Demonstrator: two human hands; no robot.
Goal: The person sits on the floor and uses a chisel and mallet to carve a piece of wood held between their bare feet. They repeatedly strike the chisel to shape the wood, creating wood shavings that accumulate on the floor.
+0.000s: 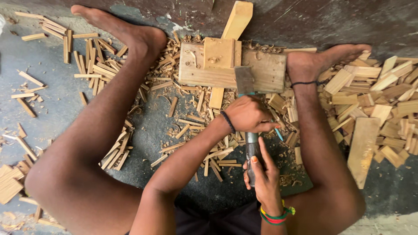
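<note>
The grey concrete floor (56,109) fills the view, strewn with cut wooden strips (93,65) on the left, a heap of short wooden blocks (383,95) on the right, and curled shavings (191,113) around the middle. The person sits on it with both bare legs spread, the left foot (126,28) at the upper left and the right foot (318,61) pressed against the right end of a flat wooden board (226,69). That board lies between the feet, with a smaller square block (219,53) fixed on top and a long slat (235,21) running out under it toward the wall. A flat plank (362,148) lies beside the right shin. The left hand (248,115) is closed over the upper shaft of a broad chisel (244,80), whose blade rests on the board's near edge, and a thin blue pencil-like stick (278,134) pokes out from under this hand. The right hand (263,174) is wrapped around the chisel's dark handle just below, near the left hand.
</note>
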